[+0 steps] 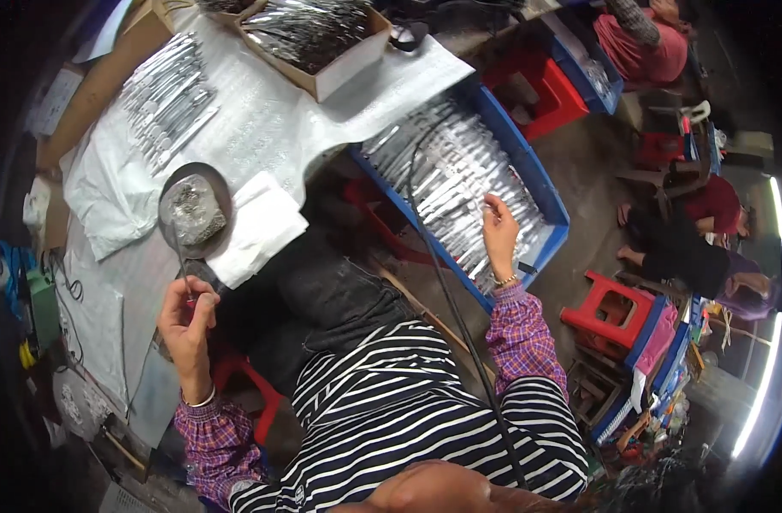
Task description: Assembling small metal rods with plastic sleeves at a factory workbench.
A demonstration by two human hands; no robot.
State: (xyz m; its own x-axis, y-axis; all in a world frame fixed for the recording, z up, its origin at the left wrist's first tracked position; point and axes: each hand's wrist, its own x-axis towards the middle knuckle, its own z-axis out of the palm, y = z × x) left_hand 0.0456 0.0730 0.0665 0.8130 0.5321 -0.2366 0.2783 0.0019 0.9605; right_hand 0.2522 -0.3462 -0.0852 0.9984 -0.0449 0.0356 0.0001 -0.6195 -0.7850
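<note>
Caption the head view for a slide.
Right hand over a blue rectangular tray of slender silvery metal pieces; left hand near a round dark dish.

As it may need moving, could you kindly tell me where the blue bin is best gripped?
I'd probably grip the blue bin by its long right rim, from the right: that wall rises above the silvery pieces, while the covered table crowds its far end.

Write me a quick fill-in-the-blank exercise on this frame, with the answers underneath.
1. The right hand is at the ____ tray holding metal pieces.
2. Of the two, the ____ hand is nearer the dish with the gray lump.
3. The person's top has black and white ____.
4. The stool beside the right forearm is ____.

Missing words: blue; left; stripes; red.
</note>
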